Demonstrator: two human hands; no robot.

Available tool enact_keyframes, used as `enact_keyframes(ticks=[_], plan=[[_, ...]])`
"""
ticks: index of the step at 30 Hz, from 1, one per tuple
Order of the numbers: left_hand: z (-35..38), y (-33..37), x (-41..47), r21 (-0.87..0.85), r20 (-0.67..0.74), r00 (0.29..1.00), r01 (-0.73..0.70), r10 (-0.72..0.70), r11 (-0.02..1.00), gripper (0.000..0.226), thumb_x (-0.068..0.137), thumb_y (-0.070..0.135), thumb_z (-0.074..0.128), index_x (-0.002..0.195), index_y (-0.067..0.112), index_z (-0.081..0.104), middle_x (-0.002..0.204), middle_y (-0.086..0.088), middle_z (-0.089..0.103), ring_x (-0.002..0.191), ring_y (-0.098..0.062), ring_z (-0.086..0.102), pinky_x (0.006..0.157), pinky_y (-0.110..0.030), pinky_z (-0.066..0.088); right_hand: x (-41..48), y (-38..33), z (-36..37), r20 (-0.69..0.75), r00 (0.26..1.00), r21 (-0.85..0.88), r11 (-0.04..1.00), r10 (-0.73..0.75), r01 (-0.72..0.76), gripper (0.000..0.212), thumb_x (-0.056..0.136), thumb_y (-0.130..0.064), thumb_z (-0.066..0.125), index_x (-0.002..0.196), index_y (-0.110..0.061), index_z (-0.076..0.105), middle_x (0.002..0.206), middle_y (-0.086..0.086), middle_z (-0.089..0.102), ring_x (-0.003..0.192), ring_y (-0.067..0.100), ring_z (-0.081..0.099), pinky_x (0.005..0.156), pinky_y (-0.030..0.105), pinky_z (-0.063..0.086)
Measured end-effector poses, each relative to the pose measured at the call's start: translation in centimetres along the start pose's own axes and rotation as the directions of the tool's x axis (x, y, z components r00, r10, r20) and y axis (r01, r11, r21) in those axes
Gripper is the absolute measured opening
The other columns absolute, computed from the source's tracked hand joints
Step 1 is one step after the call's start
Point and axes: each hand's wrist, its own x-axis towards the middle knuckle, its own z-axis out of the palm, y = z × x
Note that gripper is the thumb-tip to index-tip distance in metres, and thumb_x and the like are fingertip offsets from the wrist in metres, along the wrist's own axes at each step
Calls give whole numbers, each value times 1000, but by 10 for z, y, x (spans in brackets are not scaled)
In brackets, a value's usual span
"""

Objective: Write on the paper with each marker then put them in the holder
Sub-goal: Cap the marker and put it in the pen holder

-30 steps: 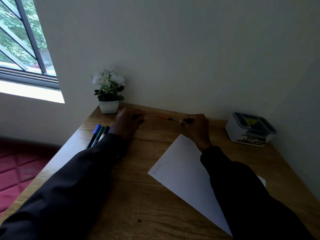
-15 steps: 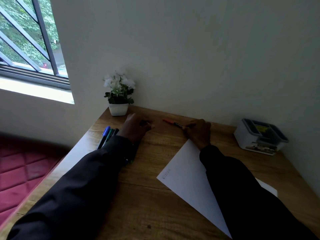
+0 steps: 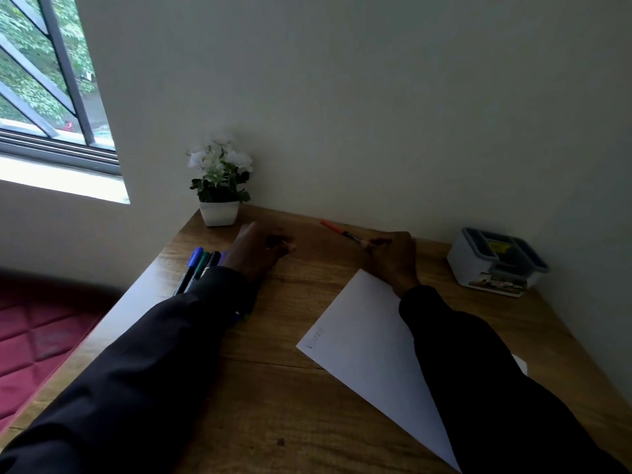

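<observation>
Compared with a second ago, the orange marker [image 3: 337, 230] is tilted more steeply. Its orange end is now raised toward the far edge of the desk [image 3: 290, 405], where before it was held almost level between the hands. The view itself has been shifted, so the plant pot [image 3: 219, 213] and the holder [image 3: 470, 266] are seen further right in the picture, though neither has been moved on the desk. The paper [image 3: 369, 343] is found where it was.

The orange marker is pinched at its dark end by the fingertips of the right hand [image 3: 390, 261]. It is held close to the far edge, just beyond the paper's far corner. Its orange end is pointed left and away, and it is kept apart from the left hand [image 3: 256, 254] by a clear gap.

The left hand is laid near the far left corner, just in front of the plant pot, with its fingers curled. A small dark shape is seen among them, but whether anything is gripped cannot be told.

A blue marker [image 3: 195, 258], a green marker [image 3: 202, 263] and a black marker [image 3: 213, 260] are laid side by side by the left edge. They lie just beside the left wrist, with their nearer ends hidden under the dark sleeve.

The holder is set at the far right corner, well apart from the right hand. The right forearm is laid across the paper, and faint writing is seen near the paper's left corner.
</observation>
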Motion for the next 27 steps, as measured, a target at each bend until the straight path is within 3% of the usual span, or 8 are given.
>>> enact_keyframes(ticks=[2, 5, 9, 12, 17, 21, 23, 27], plan=[[5, 9, -1, -19, -31, 999, -39, 38, 999, 25, 85, 31, 68, 107, 21, 70, 107, 2, 69, 97, -8, 64, 87, -34, 55, -2, 2, -14, 31, 999, 71, 997, -14, 12, 9, 85, -14, 78, 91, -6, 79, 88, 6, 75, 81, 15, 69, 68, 24, 55], [16, 25, 1, -42, -50, 997, -66, 64, 997, 26, 85, 28, 70, 108, 16, 73, 106, 1, 72, 97, -9, 66, 88, -32, 54, -3, 9, -41, 121, 989, 165, 984, -84, 63, 19, 95, -11, 64, 88, 2, 75, 84, 10, 71, 82, 21, 67, 71, 37, 55], [33, 48, 7, -46, -23, 987, -158, 157, 986, 21, 84, 22, 71, 103, 14, 74, 97, 4, 70, 89, -7, 66, 80, -28, 54, 3, 12, -85, 113, 987, 173, 980, -116, 96, 25, 99, -11, 58, 78, -2, 68, 76, 10, 65, 69, 16, 61, 68, 28, 48], [44, 63, 12, -42, -37, 980, -196, 195, 980, 20, 84, 16, 72, 104, 11, 74, 100, 2, 70, 89, -5, 63, 73, -11, 44, 14, 17, -116, 27, 995, 159, 983, -93, 88, 27, 101, -13, 57, 76, -5, 64, 71, 15, 62, 63, 19, 59, 63, 21, 47], [59, 81, 20, -26, -21, 975, -221, 220, 975, 21, 85, 12, 71, 106, 9, 73, 105, -4, 71, 90, -7, 63, 76, -18, 45, 47, 39, -170, -152, 985, -22, 997, -76, 74, 19, 93, -17, 70, 88, 1, 75, 84, 14, 74, 73, 23, 68, 70, 36, 57], [65, 84, 24, -12, -15, 975, -223, 223, 975, 20, 84, 12, 72, 104, 10, 74, 103, -5, 72, 88, -10, 66, 81, -29, 54, 68, 55, -196, -216, 972, -100, 992, -91, 70, 14, 84, -12, 77, 81, 1, 76, 80, 16, 75, 73, 26, 72, 74, 45, 62], [67, 85, 24, 7, -6, 974, -228, 228, 974, 21, 84, 12, 72, 104, 10, 74, 104, -5, 72, 89, -10, 66, 81, -28, 53, 74, 61, -199, -206, 975, -115, 992, -81, 58, 15, 82, -11, 78, 75, 3, 75, 74, 16, 73, 70, 25, 71, 72, 43, 62], [69, 87, 27, 12, 4, 977, -212, 212, 977, 21, 84, 14, 71, 105, 9, 74, 104, -5, 72, 86, -7, 64, 74, -14, 45, 77, 68, -191, -91, 996, -158, 987, -24, 10, 19, 81, -11, 78, 69, 3, 73, 70, 17, 69, 66, 22, 64, 70, 36, 56]])
